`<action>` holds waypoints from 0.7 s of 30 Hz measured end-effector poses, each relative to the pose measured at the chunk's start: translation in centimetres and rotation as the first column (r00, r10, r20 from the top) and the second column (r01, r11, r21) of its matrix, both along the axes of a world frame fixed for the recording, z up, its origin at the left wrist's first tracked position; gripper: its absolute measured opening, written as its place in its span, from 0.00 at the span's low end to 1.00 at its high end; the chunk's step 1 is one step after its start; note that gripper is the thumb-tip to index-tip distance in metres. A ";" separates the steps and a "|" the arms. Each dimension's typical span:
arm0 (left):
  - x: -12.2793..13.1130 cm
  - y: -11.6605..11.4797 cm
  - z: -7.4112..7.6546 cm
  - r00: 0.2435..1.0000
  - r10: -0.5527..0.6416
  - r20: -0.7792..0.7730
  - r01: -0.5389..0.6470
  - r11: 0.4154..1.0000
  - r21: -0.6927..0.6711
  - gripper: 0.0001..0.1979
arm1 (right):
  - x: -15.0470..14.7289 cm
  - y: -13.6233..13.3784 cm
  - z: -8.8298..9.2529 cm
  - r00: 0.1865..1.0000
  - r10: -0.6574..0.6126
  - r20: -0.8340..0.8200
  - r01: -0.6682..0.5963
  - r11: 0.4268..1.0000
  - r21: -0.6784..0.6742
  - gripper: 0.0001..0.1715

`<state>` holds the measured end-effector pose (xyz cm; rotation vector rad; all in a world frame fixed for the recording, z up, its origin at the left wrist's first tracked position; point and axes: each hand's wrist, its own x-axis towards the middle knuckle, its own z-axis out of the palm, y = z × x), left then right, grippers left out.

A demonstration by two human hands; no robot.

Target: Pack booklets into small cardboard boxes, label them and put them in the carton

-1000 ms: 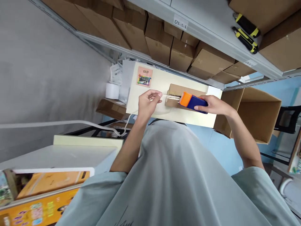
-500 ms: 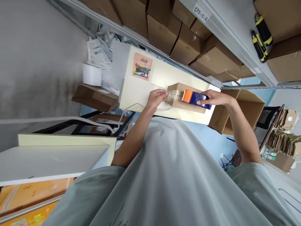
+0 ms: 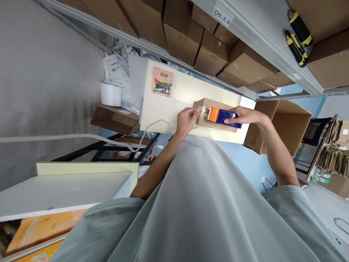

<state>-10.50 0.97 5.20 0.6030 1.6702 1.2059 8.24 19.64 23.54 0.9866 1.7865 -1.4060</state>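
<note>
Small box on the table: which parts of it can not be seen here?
Head view: small box top, mostly covered by tape dispenser and right hand.
Its end by the left hand: hidden by the fingers.
Tape strip: too small and clear to trace.

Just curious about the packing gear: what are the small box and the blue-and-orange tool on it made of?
The small box looks like plain brown cardboard, matte, with creased edges. The tool is probably moulded plastic: smooth, slightly glossy, solid blue and orange.
</note>
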 end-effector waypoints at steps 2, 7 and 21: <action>1.0 0.6 1.0 1.000 -0.014 -0.026 0.015 0.999 0.034 0.15 | 0.3 0.1 -0.3 1.000 -0.002 -0.013 0.002 1.000 0.022 0.38; 3.1 1.5 1.3 0.997 0.049 -0.062 -0.047 0.998 0.035 0.28 | 1.2 0.5 -1.4 0.999 -0.011 -0.046 0.013 0.999 0.029 0.36; 5.1 0.7 1.1 0.980 0.200 -0.018 -0.200 0.980 0.023 0.23 | 2.5 -0.7 -2.6 0.996 0.043 -0.077 -0.029 0.983 0.179 0.30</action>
